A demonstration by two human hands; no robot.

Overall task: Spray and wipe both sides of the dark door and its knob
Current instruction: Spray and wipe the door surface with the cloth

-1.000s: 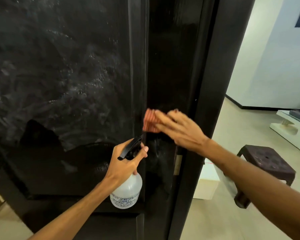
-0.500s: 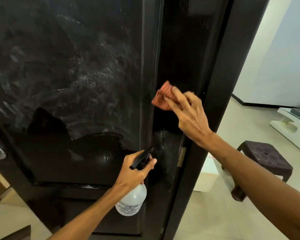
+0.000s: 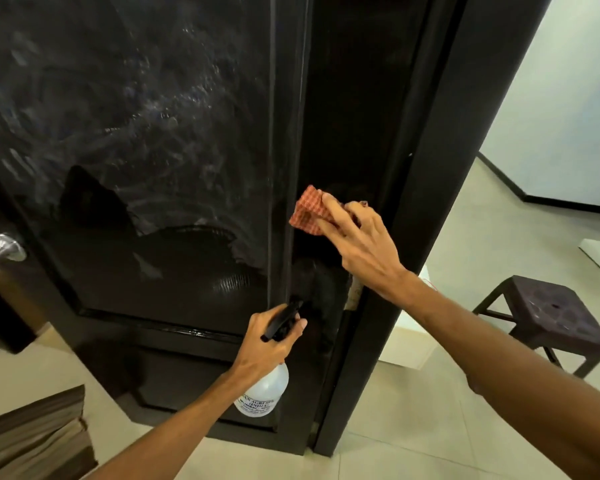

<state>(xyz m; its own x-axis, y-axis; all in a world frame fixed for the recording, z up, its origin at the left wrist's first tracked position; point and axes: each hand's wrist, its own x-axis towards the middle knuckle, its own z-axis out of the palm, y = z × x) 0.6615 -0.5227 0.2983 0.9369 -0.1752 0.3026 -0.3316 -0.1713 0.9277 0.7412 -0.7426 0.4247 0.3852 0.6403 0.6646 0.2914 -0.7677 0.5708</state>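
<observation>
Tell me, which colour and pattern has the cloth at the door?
The cloth is red-orange with a pale check pattern; the head view shows it best.

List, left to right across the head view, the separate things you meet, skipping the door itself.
Silver metal door knob → translucent white plastic spray bottle → right hand pressing the red checked cloth → dark brown plastic stool.

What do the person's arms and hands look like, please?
The left hand and right hand wear no gloves, rings or watch, and no sleeve shows on the left forearm or right forearm in the frame. A thin red line by the right wrist may be a thread; I cannot tell.
</observation>
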